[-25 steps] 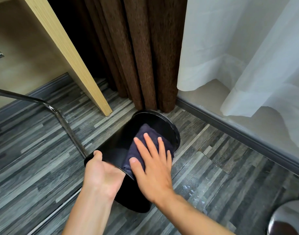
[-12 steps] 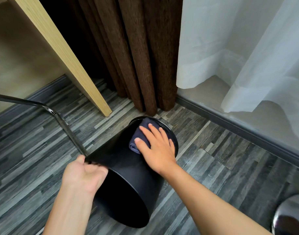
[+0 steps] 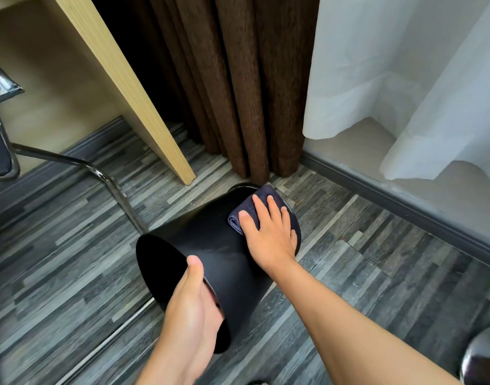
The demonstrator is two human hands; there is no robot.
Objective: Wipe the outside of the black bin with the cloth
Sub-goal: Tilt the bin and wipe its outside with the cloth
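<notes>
The black bin (image 3: 210, 245) lies tipped on its side on the floor, its open mouth toward me and its base pointing at the curtains. My left hand (image 3: 191, 309) grips the near rim, thumb on the outer wall, fingers inside. A folded dark purple cloth (image 3: 249, 209) rests on the bin's upper outer wall near the base. My right hand (image 3: 269, 232) lies flat on the cloth with fingers spread, pressing it against the bin.
A light wooden desk panel (image 3: 132, 90) meets the floor just left of the bin. A chrome chair frame (image 3: 105, 179) curves down at the left. Brown curtains (image 3: 238, 87) and white sheer curtains (image 3: 391, 65) hang behind. A chrome object (image 3: 483, 359) sits bottom right.
The bin has tipped further toward me. My right hand slid the cloth along the outer wall toward the bin's base. My left hand shifted along the rim to the near side.
</notes>
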